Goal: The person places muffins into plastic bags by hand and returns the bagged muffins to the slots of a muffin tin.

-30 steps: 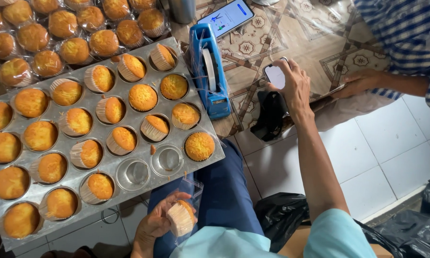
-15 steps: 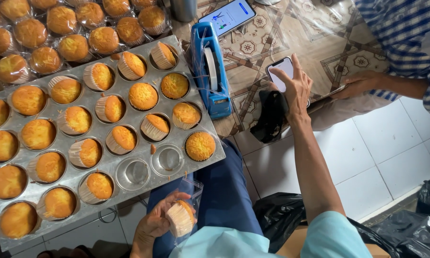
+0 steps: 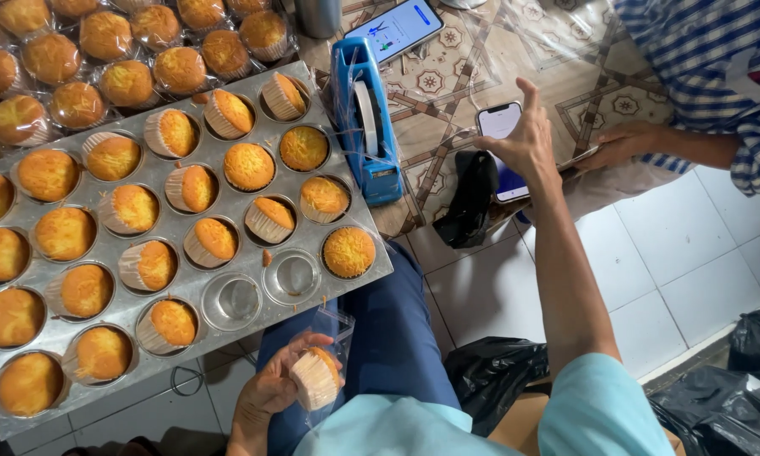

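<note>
Golden cupcake (image 3: 316, 377) in a clear bag (image 3: 333, 338) sits pinched in the left hand (image 3: 272, 390), just below the metal baking tray (image 3: 228, 253). Up ahead, the right hand (image 3: 525, 143) (fingers spread) touches a phone (image 3: 502, 135), beside a blue tape holder (image 3: 367, 118)

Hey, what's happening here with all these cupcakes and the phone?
A person sits with a grey metal muffin tray against their lap, most cups filled with golden cupcakes in paper liners, two cups bare. Their left hand holds one paper-lined cupcake inside a clear plastic bag. Their right hand reaches out to a white-screened smartphone by a blue tape dispenser. Another person's hand in a blue checked sleeve rests nearby. Bagged cupcakes lie beyond the tray.
</note>
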